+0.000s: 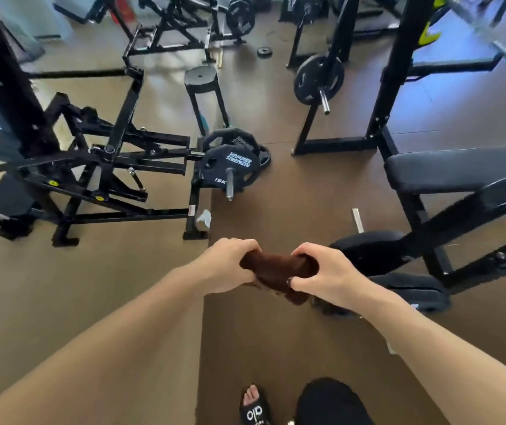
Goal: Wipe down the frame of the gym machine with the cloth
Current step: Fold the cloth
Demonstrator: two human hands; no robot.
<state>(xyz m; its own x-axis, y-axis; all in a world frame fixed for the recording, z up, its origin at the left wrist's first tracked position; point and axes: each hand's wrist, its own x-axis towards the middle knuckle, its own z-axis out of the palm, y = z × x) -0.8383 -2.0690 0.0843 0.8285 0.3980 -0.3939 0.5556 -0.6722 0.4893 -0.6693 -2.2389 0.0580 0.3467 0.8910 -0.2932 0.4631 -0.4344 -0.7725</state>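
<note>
Standing over a sandalled foot (253, 406) on the brown floor (61, 302), the person held both arms out in front, and the two hands met around a dark brown cloth (279, 266). The left hand (230, 262) had its fingers curled over one end of the bunched fabric; the right hand (328, 274) pinched the other end, thumb underneath. The cloth sat stretched and crumpled between them in mid-air, touching nothing else, a loose fold hanging below.

To my eye this was preparation, not wiping: the cloth looked as though it was being gathered or folded into a pad, and no metal had been met by it yet. The next move, I judged, would call for one hand to take the cloth alone, and for a step or a bend toward a frame, since none lay within reach of the hands.

Just beyond the right hand stood a padded bench (454, 170) on black legs. Off to the left, well apart from the hands, was the black plate-loaded machine (117, 179), its frame low and angled, with a weight plate (230, 168) on its peg. Which frame was meant I could not tell. Farther back stood more racks (398, 72) and plates.
</note>
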